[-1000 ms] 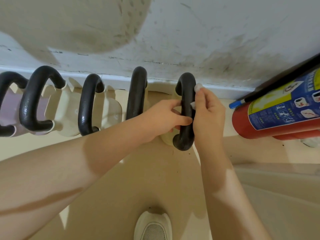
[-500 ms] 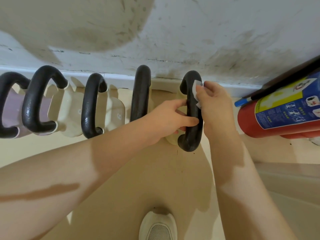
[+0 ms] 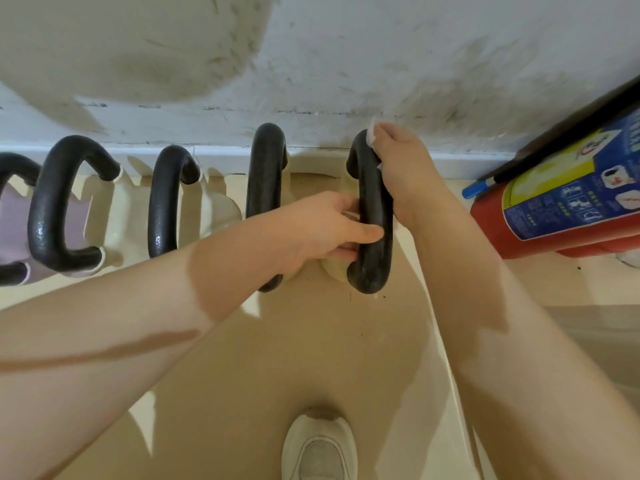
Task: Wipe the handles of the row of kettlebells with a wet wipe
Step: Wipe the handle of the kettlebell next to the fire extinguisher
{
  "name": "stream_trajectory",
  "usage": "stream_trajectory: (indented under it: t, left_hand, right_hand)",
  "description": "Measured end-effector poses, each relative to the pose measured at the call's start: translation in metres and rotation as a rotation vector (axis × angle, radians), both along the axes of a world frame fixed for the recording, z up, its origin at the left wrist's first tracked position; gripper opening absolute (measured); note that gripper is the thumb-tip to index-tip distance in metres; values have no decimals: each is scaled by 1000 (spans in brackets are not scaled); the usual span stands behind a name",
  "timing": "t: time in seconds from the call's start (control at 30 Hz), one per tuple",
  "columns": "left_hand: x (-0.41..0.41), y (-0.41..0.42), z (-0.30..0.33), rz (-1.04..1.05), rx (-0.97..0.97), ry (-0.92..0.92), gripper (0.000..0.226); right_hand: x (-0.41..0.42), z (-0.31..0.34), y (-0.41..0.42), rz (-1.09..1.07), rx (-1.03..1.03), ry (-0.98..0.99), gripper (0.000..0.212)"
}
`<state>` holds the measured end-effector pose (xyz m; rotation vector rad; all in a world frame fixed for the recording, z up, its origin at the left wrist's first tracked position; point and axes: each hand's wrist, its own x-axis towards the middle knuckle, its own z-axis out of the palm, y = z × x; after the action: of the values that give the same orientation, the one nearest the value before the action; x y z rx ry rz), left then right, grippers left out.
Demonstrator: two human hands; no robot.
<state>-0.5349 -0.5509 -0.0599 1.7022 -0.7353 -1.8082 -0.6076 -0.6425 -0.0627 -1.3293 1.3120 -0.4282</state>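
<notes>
While the left hand (image 3: 322, 230) steadies the rightmost kettlebell handle (image 3: 374, 216) with its thumb laid across the front of the bar and its fingers curled behind it, the right hand (image 3: 405, 174) works the wet wipe (image 3: 371, 134) at the far bend of that same handle, close to the wall (image 3: 346, 64). Only a small white corner of the wipe shows above the fingertips, with another scrap at the edge of the palm; the right grip is pressed together around the bar with the wipe pinched between fingers and handle. The left grip is likewise wrapped on the bar, lower down toward its middle.

By my reading, the step in hand is the wiping of this last handle on the right end of the row, at its upper curve. Four more black handles stand to the left: the nearest one (image 3: 266, 188) just beside the left wrist, then another (image 3: 162, 202), a wide one (image 3: 59, 216), and one cut off by the frame edge (image 3: 14, 168). Whether those are already wiped cannot be told.

The next move likely calls for drawing the wipe back along the bar toward the near bend, which means the left hand must shift or let go so the wipe can pass under it. A red fire extinguisher (image 3: 554, 216) lies near on the floor (image 3: 277, 358) to the right, leaving little elbow room
</notes>
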Motion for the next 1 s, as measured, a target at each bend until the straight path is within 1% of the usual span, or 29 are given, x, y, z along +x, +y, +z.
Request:
stream_trajectory:
  t: [0.07, 0.13, 0.23, 0.3, 0.4, 0.5, 0.57, 0.63, 0.77, 0.9, 0.93, 1.0]
  left_hand:
    - [-1, 3, 0, 9, 2, -6, 43]
    - [-4, 8, -2, 37, 9, 13, 43]
    - [-5, 14, -5, 44, -4, 27, 43]
    - [-4, 15, -4, 32, -14, 8, 42]
    - [-2, 13, -3, 28, -30, -11, 40]
    - [-1, 12, -4, 11, -33, -14, 39]
    - [-2, 10, -4, -2, -36, -26, 39]
    - [-3, 9, -5, -6, -35, -36, 40]
    - [-4, 9, -5, 8, -23, -34, 44]
    - [-7, 10, -4, 29, -17, -30, 45]
    - [-7, 11, -3, 35, -17, -24, 45]
    - [-7, 13, -1, 69, -23, -11, 44]
  right_hand:
    - [-3, -2, -5, 33, 82, -55, 28]
    - [-8, -4, -6, 45, 163, -81, 29]
    - [-8, -10, -6, 137, 144, -39, 27]
    - [-9, -15, -8, 81, 168, -21, 25]
    - [-11, -20, -6, 34, 283, 7, 29]
    - [-15, -26, -6, 7, 367, -92, 33]
    - [-15, -26, -10, -8, 351, -135, 36]
    - [-12, -26, -16, 17, 234, -100, 33]
    - [-7, -27, -25, 190, -184, 77, 36]
    - [-3, -20, -30, 334, -447, 137, 34]
    - [0, -17, -30, 406, -534, 176, 36]
    - [8, -15, -28, 646, -705, 342, 36]
